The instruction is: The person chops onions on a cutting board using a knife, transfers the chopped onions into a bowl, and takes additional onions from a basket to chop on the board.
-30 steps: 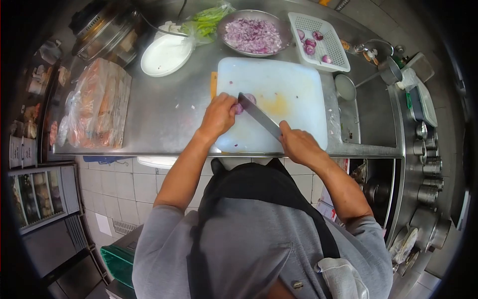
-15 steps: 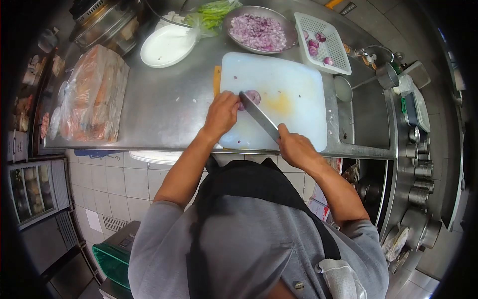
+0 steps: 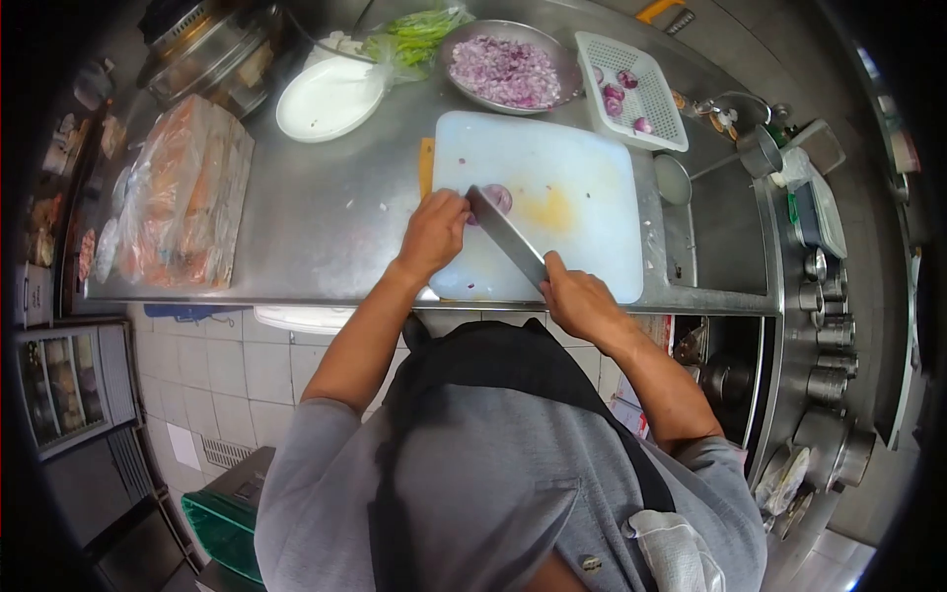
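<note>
A red onion piece lies on the left part of the white cutting board. My left hand is closed at the onion's left side, its fingertips curled and partly hidden behind the blade. In my right hand is the handle of a kitchen knife. Its blade slants up and left across the onion, with the tip close to my left fingers. Small purple scraps dot the board.
Behind the board stand a metal bowl of chopped red onion and a white basket holding several onions. A white plate and green vegetables sit at the back left. A bagged stack is at far left, a sink at right.
The view has shifted slightly. Both hands, the knife and the onion keep nearly the same places on the board, with the blade still across the onion.
</note>
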`<state>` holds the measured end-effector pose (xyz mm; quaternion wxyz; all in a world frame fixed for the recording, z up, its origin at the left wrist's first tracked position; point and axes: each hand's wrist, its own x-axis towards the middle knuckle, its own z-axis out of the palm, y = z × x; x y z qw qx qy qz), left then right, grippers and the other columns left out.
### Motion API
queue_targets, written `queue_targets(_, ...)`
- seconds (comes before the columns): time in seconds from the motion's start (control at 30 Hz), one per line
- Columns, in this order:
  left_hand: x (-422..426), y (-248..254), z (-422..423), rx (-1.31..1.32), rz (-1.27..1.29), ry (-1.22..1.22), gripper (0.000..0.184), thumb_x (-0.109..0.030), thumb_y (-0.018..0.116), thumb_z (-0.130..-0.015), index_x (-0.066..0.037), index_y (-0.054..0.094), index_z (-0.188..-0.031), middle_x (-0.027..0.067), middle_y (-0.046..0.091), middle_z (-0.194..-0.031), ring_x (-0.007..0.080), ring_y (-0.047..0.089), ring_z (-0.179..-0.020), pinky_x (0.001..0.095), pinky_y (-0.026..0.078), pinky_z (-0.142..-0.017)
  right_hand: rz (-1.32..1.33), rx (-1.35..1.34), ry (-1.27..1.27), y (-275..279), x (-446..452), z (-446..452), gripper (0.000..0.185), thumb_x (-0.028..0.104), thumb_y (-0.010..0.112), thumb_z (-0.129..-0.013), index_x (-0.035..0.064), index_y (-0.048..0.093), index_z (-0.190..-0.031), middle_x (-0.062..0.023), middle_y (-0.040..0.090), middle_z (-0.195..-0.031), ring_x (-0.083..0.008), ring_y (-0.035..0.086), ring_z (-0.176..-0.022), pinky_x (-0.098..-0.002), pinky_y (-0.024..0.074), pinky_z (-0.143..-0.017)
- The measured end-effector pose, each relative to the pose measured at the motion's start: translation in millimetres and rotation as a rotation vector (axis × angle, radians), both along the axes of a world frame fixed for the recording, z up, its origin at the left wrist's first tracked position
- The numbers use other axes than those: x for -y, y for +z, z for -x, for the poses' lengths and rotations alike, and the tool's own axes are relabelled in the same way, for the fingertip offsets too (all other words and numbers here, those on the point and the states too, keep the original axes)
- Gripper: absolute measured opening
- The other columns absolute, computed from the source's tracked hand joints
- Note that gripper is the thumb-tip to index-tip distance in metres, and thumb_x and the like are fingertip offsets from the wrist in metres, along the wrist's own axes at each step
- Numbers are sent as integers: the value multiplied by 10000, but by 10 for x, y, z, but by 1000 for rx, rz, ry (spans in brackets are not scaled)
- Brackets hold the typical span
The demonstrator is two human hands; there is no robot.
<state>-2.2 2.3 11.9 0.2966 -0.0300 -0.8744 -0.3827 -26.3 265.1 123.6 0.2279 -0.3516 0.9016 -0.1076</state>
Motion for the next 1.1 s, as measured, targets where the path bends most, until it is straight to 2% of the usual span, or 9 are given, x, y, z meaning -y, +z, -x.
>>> queue_targets(0.23, -13, 1, 55, -7, 91, -68, 72, 6, 713, -884, -21, 671, -935, 145, 646, -902, 357, 647, -876, 440, 527, -797, -22, 43, 26, 188, 5, 5, 281, 29, 539, -913, -35, 498, -1183, -275, 724, -916, -481, 716, -908, -553, 554, -782)
queue_targets(0.4, 40, 88, 53, 84, 45, -74, 158, 2, 737, -848, -36, 680, -990, 154, 657, -947, 372, 642, -936, 466, 517, -829, -17, 116, -66, 226, -485, -134, 276, 60, 534, -943, 9, 507, -1213, -267, 727, -966, -476, 712, -934, -571, 536, -819)
queue_targets(0.47, 21, 145, 93, -31, 168, -92, 194, -34, 755, -846, -38, 680, -1024, 156, 664, -970, 373, 645, -958, 467, 521, -851, 32, 124, -136, 124, -594, -133, 256, 71, 524, -960, 17, 509, -1209, -268, 725, -966, -482, 708, -940, -577, 528, -823)
queue_targets(0.5, 8, 186, 105, -87, 231, -104, 214, -52, 764, -845, -39, 681, -1041, 157, 667, -982, 373, 647, -968, 467, 522, -862, 38, 112, -147, 129, -576, -120, 245, 73, 517, -966, 13, 508, -1203, -271, 724, -967, -486, 705, -939, -579, 526, -821)
queue_targets(0.6, 24, 316, 105, 128, 223, -200, 237, -88, 767, -847, -42, 685, -1064, 166, 676, -1026, 383, 649, -1000, 466, 523, -897, 61, 84, -196, 85, -449, 0, 216, 80, 499, -981, 3, 504, -1183, -282, 718, -966, -498, 699, -935, -586, 520, -813)
queue_targets(0.7, -113, 366, 98, 311, 185, -82, 245, -93, 755, -854, -41, 695, -1086, 174, 680, -1032, 391, 650, -1009, 462, 528, -892, 85, 51, -245, 5, -415, 76, 195, 64, 486, -976, -10, 501, -1155, -294, 713, -919, -495, 702, -911, -591, 520, -806)
queue_targets(0.9, -199, 264, 124, 286, 99, -21, 202, -125, 752, -879, -26, 698, -1047, 185, 675, -1000, 413, 656, -957, 489, 529, -836, 50, -5, -113, -9, -369, 78, 210, 4, 495, -923, -31, 499, -1131, -289, 716, -869, -492, 709, -864, -580, 533, -777)
queue_targets(1.0, -213, 366, 138, 356, 78, -37, 158, -114, 738, -893, -35, 700, -1024, 184, 672, -1003, 415, 658, -944, 488, 525, -823, 7, -23, -62, 386, -266, 114, 203, -8, 501, -912, -27, 499, -1114, -293, 717, -871, -488, 710, -852, -579, 536, -761)
queue_targets(1.1, -204, 341, 156, 331, 65, -39, 140, -98, 727, -899, -45, 700, -1026, 178, 667, -996, 411, 654, -939, 481, 523, -817, 76, -8, -51, 151, -145, 146, 228, -12, 509, -908, -30, 499, -1135, -295, 713, -860, -487, 711, -837, -574, 538, -755)
